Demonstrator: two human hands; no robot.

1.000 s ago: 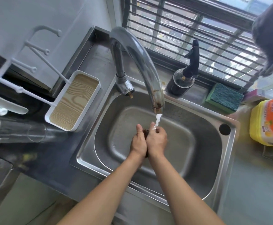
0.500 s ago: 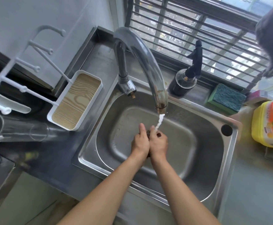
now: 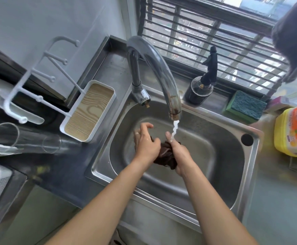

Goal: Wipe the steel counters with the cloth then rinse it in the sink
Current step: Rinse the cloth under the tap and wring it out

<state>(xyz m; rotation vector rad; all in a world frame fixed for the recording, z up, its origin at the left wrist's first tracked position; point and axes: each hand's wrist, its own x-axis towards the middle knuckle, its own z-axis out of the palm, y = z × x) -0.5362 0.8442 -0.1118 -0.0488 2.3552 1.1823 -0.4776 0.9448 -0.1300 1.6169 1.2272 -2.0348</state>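
Over the steel sink (image 3: 220,175) both my hands hold a bunched dark brown cloth (image 3: 165,155). My right hand (image 3: 180,154) is closed on the cloth's right side, and the stream from the curved steel faucet (image 3: 160,68) falls onto its thumb. My left hand (image 3: 145,142) presses the cloth's left side with its upper fingers lifted and spread. Much of the cloth is hidden between the hands.
A white rack tray with a wood-grain bottom (image 3: 89,110) stands left of the sink beside a lying glass (image 3: 22,140). A dark pump bottle (image 3: 200,87), a green sponge (image 3: 244,106) and a yellow detergent bottle (image 3: 296,129) line the back and right counter.
My hands have parted slightly, baring more of the cloth between them. My left hand's fingers have lifted and spread. Water keeps running onto my right hand.
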